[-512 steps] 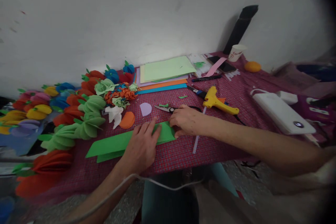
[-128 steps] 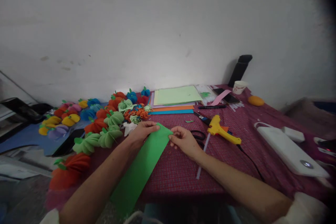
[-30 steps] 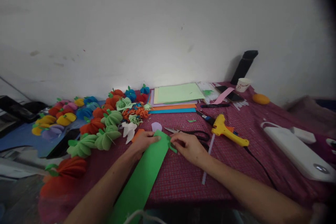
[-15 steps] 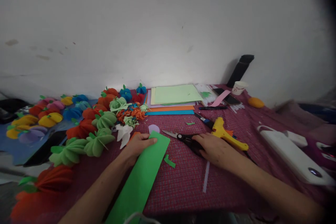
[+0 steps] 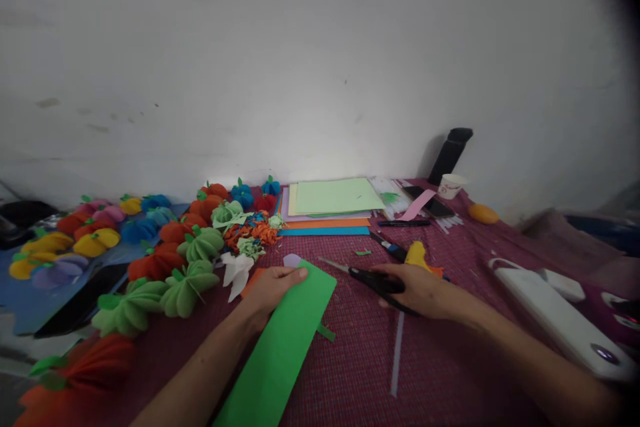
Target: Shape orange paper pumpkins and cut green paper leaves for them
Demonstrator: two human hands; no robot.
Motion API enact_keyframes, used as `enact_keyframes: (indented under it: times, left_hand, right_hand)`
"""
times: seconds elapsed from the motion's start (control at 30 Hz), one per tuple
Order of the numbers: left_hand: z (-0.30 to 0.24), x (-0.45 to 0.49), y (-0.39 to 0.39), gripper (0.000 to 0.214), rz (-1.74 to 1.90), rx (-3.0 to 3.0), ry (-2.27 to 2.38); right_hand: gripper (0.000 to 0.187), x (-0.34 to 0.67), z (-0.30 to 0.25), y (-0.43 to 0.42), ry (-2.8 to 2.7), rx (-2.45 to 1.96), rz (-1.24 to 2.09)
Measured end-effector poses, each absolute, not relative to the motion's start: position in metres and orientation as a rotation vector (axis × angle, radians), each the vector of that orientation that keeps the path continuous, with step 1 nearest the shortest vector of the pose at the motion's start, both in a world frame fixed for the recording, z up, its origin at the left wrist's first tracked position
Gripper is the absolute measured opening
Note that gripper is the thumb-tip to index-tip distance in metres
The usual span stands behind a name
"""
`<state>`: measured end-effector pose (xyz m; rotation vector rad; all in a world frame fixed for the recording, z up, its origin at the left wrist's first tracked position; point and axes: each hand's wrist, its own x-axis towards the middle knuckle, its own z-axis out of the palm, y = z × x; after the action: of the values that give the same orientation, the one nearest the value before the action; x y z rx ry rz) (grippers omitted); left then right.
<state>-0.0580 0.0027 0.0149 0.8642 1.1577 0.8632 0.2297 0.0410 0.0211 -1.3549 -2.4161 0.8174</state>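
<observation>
A long strip of bright green paper (image 5: 285, 347) slants toward me, pinched near its far end by my left hand (image 5: 274, 290), thumb on top. My right hand (image 5: 417, 290) is closed round the handles of black-handled scissors (image 5: 375, 280). Their blades point left, just beyond the strip's far corner and apart from it. Partly behind the strip lies a pale purple paper piece (image 5: 292, 259). A small green scrap (image 5: 327, 332) pokes out beside the strip's right edge. Below my right hand, a thin pale strip (image 5: 397, 357) rests on the cloth.
Several colourful paper pumpkins (image 5: 155, 260) fill the left side, with a heap of paper shreds (image 5: 257, 233) beside them. Coloured sheets (image 5: 337, 197) are stacked by the wall. To the right are a yellow glue gun (image 5: 416, 254), a paper cup (image 5: 451, 185) and a white device (image 5: 555, 317).
My right hand has lifted the scissors off the cloth, fingers now round the handles. The green strip has shifted slightly right with my left hand, covering more of the purple piece. The view has tilted.
</observation>
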Motion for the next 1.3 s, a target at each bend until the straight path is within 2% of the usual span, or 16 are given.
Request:
enact_keyframes:
  times: [0.17,0.23,0.33,0.5,0.77,1.03,1.3]
  left_hand:
    - [0.014,-0.053,0.001,0.037,0.852,0.923,1.118]
    - [0.016,-0.048,0.001,0.038,0.836,0.955,1.081]
    - [0.020,-0.038,0.000,0.038,0.797,0.995,1.039]
    - [0.019,-0.029,0.000,0.035,0.784,1.015,1.018]
    - [0.004,-0.033,0.006,0.039,0.771,1.052,0.959]
    - [0.012,-0.043,0.007,0.038,0.880,0.858,0.967]
    - [0.016,-0.046,0.002,0.037,0.928,0.924,0.921]
  right_hand:
    - [0.036,0.226,0.036,0.033,-2.016,-1.157,1.347]
    - [0.037,0.210,0.042,0.033,-1.833,-1.027,1.464]
    - [0.041,0.178,0.048,0.038,-1.704,-0.980,1.336]
    - [0.046,0.136,0.045,0.046,-1.702,-0.906,1.455]
    - [0.042,0.122,0.042,0.046,-1.813,-0.960,1.242]
    - [0.042,0.142,0.050,0.043,-1.806,-1.045,1.399]
    - [0.042,0.142,0.043,0.028,-1.733,-0.991,1.466]
